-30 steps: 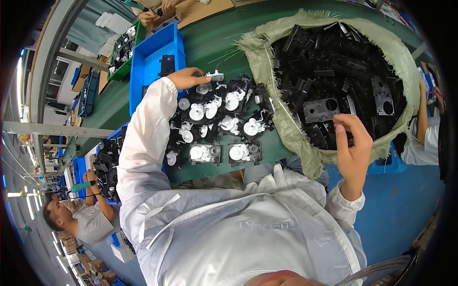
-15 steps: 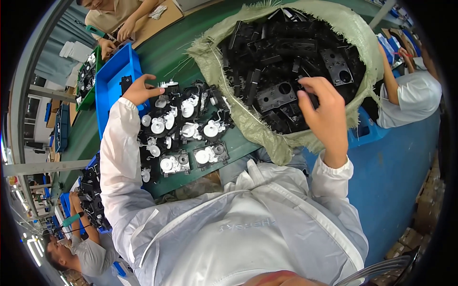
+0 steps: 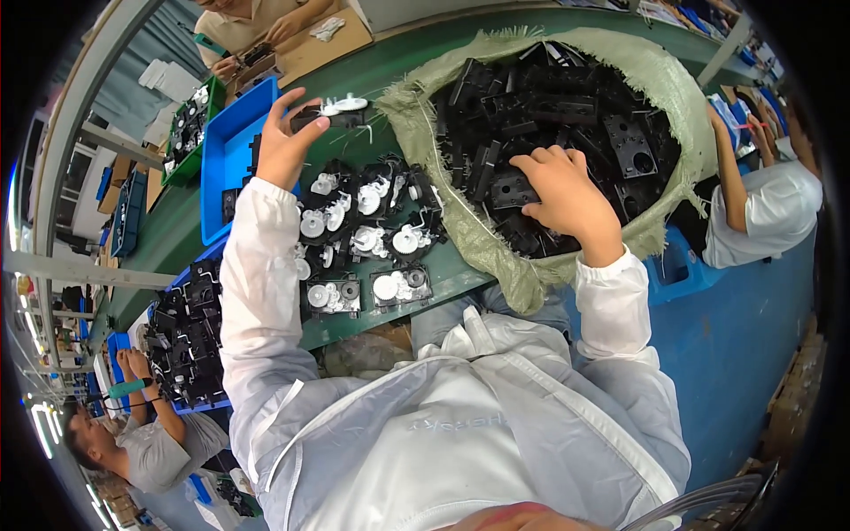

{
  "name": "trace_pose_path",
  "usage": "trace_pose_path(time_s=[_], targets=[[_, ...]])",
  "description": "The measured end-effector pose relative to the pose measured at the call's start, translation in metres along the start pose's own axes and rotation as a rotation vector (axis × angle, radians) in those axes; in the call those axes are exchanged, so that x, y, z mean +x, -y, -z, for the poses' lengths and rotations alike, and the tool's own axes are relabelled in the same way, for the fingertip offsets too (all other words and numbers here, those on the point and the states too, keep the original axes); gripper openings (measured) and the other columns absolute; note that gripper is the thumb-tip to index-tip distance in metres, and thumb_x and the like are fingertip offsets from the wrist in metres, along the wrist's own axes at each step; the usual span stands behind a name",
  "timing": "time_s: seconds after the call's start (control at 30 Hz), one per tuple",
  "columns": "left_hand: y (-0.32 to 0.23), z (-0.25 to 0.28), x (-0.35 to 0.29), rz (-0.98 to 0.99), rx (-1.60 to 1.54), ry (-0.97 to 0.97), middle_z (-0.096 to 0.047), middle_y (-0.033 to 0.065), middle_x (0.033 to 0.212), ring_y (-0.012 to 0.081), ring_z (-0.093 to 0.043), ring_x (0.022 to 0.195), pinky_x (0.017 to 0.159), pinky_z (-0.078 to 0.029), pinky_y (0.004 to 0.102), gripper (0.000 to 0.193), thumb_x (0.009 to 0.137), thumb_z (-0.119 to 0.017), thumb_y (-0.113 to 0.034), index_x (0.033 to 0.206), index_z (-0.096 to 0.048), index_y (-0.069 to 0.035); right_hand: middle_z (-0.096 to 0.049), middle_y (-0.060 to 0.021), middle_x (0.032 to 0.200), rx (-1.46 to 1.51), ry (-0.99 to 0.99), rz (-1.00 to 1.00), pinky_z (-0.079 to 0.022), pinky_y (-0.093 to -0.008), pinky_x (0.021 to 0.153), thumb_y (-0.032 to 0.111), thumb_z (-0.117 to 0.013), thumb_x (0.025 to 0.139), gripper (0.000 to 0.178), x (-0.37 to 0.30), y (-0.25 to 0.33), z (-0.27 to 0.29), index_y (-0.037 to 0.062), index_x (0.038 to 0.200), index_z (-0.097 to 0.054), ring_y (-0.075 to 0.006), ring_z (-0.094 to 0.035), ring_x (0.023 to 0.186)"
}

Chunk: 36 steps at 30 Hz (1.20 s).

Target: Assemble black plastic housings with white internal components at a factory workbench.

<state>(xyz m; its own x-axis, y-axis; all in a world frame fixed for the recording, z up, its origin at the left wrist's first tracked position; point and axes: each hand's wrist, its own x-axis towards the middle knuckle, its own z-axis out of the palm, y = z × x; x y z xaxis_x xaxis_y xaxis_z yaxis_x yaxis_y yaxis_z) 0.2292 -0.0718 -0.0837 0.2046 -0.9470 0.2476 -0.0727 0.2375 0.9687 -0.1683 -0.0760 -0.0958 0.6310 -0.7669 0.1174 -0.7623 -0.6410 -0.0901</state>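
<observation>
My left hand (image 3: 285, 146) is raised beside the blue bin, gripping a black gear assembly (image 3: 343, 113) with white gears on its top. Below it on the green bench lie several similar assemblies, such as the one with a large white gear (image 3: 410, 239) and one at the bench edge (image 3: 333, 295). My right hand (image 3: 571, 196) reaches into a woven sack (image 3: 452, 226) full of black plastic parts. Its thumb and fingers close around the edges of a black plastic housing (image 3: 510, 191); the palm hides part of it.
A blue bin (image 3: 215, 199) with a few black parts stands left of the assemblies. Another bin of black parts (image 3: 190, 332) is nearer on the left. Co-workers sit at the far left, near left and right. A blue crate (image 3: 677, 265) stands right of the sack.
My left hand has lifted a gear assembly up off the bench. My right hand has moved left in the sack and closed on a housing. The whole view has shifted slightly.
</observation>
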Motion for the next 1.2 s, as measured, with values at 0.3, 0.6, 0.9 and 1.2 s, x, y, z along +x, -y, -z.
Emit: trace_pose_path(time_s=[0.3, 0.6, 0.9, 1.2], targets=[[-0.033, -0.078, -0.084, -0.212, -0.641, -0.095, -0.05, 0.0261, 0.135, 0.0283, -0.06, 0.105, 0.092, -0.049, 0.0341, 0.08, 0.073, -0.065, 0.008, 0.144, -0.033, -0.01, -0.062, -0.0128, 0.111, 1.218, -0.308, 0.047, -0.049, -0.0354, 0.086, 0.012, -0.066, 0.086, 0.051, 0.0, 0.016, 0.016, 0.001, 0.133, -0.052, -0.0233, -0.061, 0.096], [-0.034, -0.109, -0.134, -0.315, -0.625, -0.176, -0.047, 0.0268, 0.137, 0.0315, -0.058, 0.108, 0.089, -0.052, 0.0397, 0.094, 0.063, -0.07, 0.009, 0.145, -0.03, -0.015, -0.057, -0.0212, 0.124, 1.832, -0.064, 0.161, -0.051, -0.0354, 0.088, 0.029, -0.058, 0.09, 0.064, 0.009, 0.041, -0.005, -0.007, 0.14, -0.04, -0.0273, -0.061, 0.102], [0.003, -0.13, -0.138, -1.129, 0.29, -0.142, -0.045, 0.0241, 0.141, 0.0344, -0.051, 0.122, 0.096, -0.05, 0.044, 0.103, 0.061, -0.081, 0.006, 0.146, -0.027, -0.015, -0.055, -0.0239, 0.133, 2.444, 0.409, 0.138, -0.053, -0.0497, 0.091, 0.038, -0.045, 0.092, 0.068, 0.01, 0.052, -0.03, -0.0023, 0.146, -0.034, -0.0354, -0.062, 0.113], [0.012, -0.156, -0.178, -0.395, -0.085, -0.059, -0.035, 0.0219, 0.149, 0.0371, -0.046, 0.129, 0.101, -0.045, 0.0488, 0.08, 0.084, -0.07, -0.01, 0.15, -0.025, -0.014, -0.06, -0.0221, 0.127, 2.232, 0.149, -0.122, -0.055, -0.0469, 0.089, 0.035, -0.042, 0.096, 0.06, 0.013, 0.044, -0.031, -0.0025, 0.142, -0.041, -0.0302, -0.066, 0.104]])
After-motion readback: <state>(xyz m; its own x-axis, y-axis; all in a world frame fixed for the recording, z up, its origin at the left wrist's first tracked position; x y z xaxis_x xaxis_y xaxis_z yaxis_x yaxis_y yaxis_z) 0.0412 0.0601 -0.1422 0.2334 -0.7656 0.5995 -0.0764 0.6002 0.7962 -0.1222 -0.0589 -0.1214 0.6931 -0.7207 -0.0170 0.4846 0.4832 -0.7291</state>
